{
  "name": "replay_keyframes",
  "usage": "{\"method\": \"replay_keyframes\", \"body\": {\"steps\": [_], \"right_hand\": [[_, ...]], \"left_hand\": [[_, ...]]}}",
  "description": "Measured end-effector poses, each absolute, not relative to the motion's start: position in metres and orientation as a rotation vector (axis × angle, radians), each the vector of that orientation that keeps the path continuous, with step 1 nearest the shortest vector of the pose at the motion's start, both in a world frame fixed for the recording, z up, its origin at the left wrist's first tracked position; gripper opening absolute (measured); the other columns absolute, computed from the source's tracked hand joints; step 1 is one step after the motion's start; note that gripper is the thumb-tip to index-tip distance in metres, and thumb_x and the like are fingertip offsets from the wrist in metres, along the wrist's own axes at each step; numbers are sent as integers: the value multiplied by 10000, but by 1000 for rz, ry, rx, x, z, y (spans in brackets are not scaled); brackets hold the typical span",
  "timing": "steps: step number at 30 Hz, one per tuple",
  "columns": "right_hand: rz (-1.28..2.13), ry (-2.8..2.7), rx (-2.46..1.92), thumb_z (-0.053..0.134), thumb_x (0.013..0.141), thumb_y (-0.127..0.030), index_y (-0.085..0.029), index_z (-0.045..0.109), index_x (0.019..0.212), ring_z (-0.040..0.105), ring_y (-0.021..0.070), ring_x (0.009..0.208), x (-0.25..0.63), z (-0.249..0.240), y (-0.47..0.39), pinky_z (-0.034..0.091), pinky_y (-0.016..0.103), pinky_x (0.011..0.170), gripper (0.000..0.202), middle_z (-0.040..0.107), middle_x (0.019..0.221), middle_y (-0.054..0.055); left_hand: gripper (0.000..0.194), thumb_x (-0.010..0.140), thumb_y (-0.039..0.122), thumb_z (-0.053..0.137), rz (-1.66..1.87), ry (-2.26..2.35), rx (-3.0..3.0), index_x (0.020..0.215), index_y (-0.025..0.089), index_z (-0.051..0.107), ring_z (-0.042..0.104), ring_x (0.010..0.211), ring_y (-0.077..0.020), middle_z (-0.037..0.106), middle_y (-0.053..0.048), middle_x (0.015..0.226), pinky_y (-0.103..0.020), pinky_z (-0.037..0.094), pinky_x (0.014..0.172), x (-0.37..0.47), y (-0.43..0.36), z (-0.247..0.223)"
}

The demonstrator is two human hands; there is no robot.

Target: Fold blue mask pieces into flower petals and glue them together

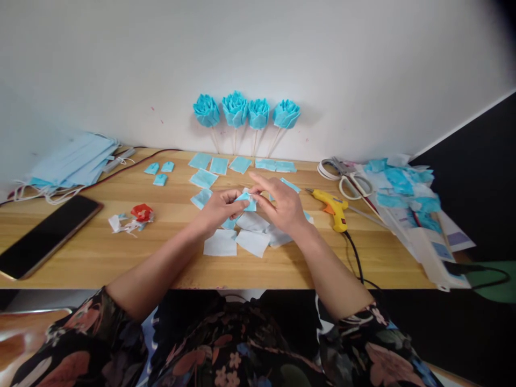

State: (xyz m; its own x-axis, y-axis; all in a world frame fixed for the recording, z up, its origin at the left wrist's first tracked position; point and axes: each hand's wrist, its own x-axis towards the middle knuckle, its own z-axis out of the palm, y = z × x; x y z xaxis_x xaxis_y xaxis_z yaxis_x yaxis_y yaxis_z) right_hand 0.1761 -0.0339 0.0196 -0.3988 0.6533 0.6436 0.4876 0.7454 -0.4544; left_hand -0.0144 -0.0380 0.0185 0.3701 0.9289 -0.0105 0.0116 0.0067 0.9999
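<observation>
Left hand and right hand are closed on one small blue piece: it is pinched between left thumb and fingers, and its upper right part is gripped by right thumb and fingertips, with one right finger held out straight toward the back left. The blue piece is held above the middle of the wooden table, well in from the front edge. Room is left along that edge, where a wide strip of wood is exposed between the phone at the left front corner and the left forearm; some wood is also exposed between the right forearm and the yellow glue gun, whose cord is led over the front edge. Closer in, the hands are ringed by flat pieces: white rectangles toward the front edge, blue rectangles toward the back edge. The lower edge of the blue piece is turned to the front edge of the table and lies roughly parallel to it; its upper part is directed toward the back edge and is partly covered by fingers, so its long axis cannot be told. At the back edge, four blue flowers on sticks are leaned against the wall.
</observation>
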Motion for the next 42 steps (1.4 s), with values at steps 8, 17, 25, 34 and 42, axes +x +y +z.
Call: {"method": "replay_keyframes", "body": {"steps": [8, 17, 25, 34, 42], "right_hand": [[169, -2145, -815, 467, 979, -170, -350, 505, 1448, 702, 220, 1055, 179, 19, -33, 536, 462, 946, 504, 785, 1088, 10], [-63, -2140, -729, 460, 981, -104, -328, 389, 1546, 701, 199, 1080, 177, 20, -32, 562, 419, 922, 611, 797, 1095, 0], [-156, -2139, -728, 468, 983, -92, -324, 338, 1565, 710, 195, 1083, 178, 18, -31, 580, 409, 903, 640, 799, 1085, -15], [-189, -2110, -696, 483, 969, -65, -357, 249, 1600, 707, 193, 1089, 177, 17, -30, 590, 400, 909, 733, 795, 1117, -24], [-158, -2107, -704, 477, 964, -64, -357, 347, 1563, 711, 209, 1079, 176, 14, -29, 597, 430, 889, 679, 794, 1109, -6]], "left_hand": [[317, 798, 369, 695, 966, 945, 1308, 612, 178, 524, 385, 511, -78, 484, 37, 527, -253, 298, 536, -18, -34, 13], [312, 809, 380, 701, 979, 912, 1276, 643, 176, 534, 389, 514, -75, 483, 41, 536, -246, 299, 537, -20, -32, 10], [298, 820, 360, 721, 1001, 868, 1226, 663, 173, 551, 414, 524, -76, 482, 44, 542, -243, 310, 545, -20, -30, 6], [326, 829, 416, 722, 1009, 804, 1196, 677, 166, 579, 436, 527, -80, 514, 30, 550, -244, 328, 547, -21, -31, 10], [288, 780, 379, 748, 1038, 851, 1166, 675, 170, 581, 431, 519, -80, 502, 35, 544, -245, 328, 544, -19, -30, 11]]}}
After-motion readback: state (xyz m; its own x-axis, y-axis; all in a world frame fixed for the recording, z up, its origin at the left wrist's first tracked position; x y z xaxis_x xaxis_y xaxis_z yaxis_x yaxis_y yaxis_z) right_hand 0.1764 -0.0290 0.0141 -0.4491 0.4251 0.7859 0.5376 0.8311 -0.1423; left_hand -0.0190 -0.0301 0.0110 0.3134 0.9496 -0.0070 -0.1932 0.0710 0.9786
